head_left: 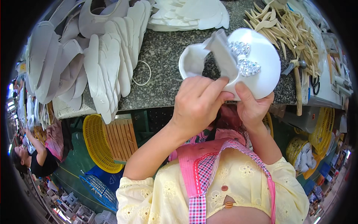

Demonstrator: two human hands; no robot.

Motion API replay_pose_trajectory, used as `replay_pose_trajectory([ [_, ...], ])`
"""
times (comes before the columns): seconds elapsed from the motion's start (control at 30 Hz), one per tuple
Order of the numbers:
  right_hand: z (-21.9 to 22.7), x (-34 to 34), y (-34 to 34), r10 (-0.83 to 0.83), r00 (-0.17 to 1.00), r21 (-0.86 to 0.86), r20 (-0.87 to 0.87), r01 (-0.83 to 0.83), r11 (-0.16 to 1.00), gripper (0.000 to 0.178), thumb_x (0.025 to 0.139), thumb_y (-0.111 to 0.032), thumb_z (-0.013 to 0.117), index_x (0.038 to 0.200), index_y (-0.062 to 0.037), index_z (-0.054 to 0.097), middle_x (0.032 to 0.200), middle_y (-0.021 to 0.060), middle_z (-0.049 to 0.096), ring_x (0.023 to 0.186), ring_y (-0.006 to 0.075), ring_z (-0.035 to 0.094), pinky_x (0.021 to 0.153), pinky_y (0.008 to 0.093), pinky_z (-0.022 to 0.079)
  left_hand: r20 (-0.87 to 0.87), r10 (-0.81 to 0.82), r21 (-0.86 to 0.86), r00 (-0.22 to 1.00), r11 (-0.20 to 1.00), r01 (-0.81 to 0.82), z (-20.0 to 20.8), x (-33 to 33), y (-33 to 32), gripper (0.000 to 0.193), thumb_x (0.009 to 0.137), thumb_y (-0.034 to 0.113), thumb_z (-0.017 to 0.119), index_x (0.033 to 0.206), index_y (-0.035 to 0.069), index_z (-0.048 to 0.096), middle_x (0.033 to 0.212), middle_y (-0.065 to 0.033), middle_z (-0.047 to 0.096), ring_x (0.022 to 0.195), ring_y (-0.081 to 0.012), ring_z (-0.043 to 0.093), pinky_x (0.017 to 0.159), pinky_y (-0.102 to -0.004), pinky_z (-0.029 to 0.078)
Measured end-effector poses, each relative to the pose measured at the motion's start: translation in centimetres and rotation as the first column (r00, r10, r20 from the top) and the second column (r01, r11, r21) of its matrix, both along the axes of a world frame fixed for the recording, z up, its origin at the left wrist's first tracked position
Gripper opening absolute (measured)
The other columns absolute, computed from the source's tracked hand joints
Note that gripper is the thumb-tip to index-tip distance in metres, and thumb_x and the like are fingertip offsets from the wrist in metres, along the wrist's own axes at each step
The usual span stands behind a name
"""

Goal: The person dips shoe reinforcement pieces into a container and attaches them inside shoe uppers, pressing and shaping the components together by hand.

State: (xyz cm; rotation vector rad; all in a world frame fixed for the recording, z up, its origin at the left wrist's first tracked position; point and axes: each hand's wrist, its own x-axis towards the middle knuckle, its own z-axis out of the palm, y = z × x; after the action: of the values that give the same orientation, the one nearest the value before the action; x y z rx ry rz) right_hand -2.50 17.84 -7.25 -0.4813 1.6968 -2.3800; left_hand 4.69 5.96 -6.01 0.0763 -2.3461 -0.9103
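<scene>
A white shoe upper (pixel 266 48) with a glittering rhinestone bow (pixel 248 68) is held up over the near edge of the speckled stone worktop (pixel 160 89). My left hand (pixel 197 102) is closed on its lower edge, fingers pinched by the opening. My right hand (pixel 253 106) grips the same edge just to the right, thumb pressed on the white surface. A pale greyish lining flap (pixel 223 54) stands up from the opening, and a curved white band reaches out to the left. My fingertips are partly hidden.
White sole-shaped pieces (pixel 112 71) lie stacked at the left; another white stack (pixel 188 15) is at the back. Beige curved strips (pixel 289 31) are heaped at the right beside a hammer (pixel 297 82). A white ring (pixel 149 72) lies on the worktop. A yellow basket (pixel 89 145) stands below; another person (pixel 39 156) is far left.
</scene>
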Motion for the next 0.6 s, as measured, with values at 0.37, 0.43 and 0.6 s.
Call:
replay_pose_trajectory([
  [0.37, 0.3, -1.4, 1.4, 0.242, 0.826, -0.230, 0.509, -0.140, 0.963, 0.036, 0.075, -0.005, 0.057, 0.108, 0.0056, 0.047, 0.100, 0.0132, 0.057, 0.089, 0.0215, 0.058, 0.080, 0.0347, 0.048, 0.036, -0.086, -0.024, 0.996, 0.996, 0.087, 0.1, 0.4, -1.4, 0.021, 0.064, 0.014, 0.069, 0.082, 0.007, 0.061, 0.071, -0.0060, 0.056, 0.067, -0.0216, 0.055, 0.059, -0.0310, 0.042],
  [0.43, -0.3, -1.3, 1.7, 0.249, 0.843, -0.256, 0.476, -0.138, 0.957, 0.036, 0.075, -0.004, 0.057, 0.108, 0.0053, 0.048, 0.100, 0.0127, 0.057, 0.089, 0.0215, 0.058, 0.081, 0.0347, 0.047, 0.216, -0.137, -0.073, 0.967, 0.985, 0.156, 1.0, 0.4, -1.7, 0.012, 0.068, 0.012, 0.064, 0.077, 0.006, 0.059, 0.074, -0.0070, 0.058, 0.073, -0.0224, 0.057, 0.061, -0.0313, 0.040],
  [0.6, -0.9, -3.6, 2.8, 0.561, 0.698, -0.403, 0.445, -0.403, 0.822, 0.043, 0.072, -0.003, 0.059, 0.112, 0.0055, 0.045, 0.102, 0.0135, 0.056, 0.091, 0.0216, 0.058, 0.081, 0.0339, 0.047, 0.507, -0.475, 0.146, 0.720, 0.870, 0.471, 1.7, -0.7, -3.9, 0.008, 0.069, 0.008, 0.061, 0.075, 0.005, 0.057, 0.076, -0.0075, 0.056, 0.081, -0.0241, 0.055, 0.072, -0.0347, 0.040],
])
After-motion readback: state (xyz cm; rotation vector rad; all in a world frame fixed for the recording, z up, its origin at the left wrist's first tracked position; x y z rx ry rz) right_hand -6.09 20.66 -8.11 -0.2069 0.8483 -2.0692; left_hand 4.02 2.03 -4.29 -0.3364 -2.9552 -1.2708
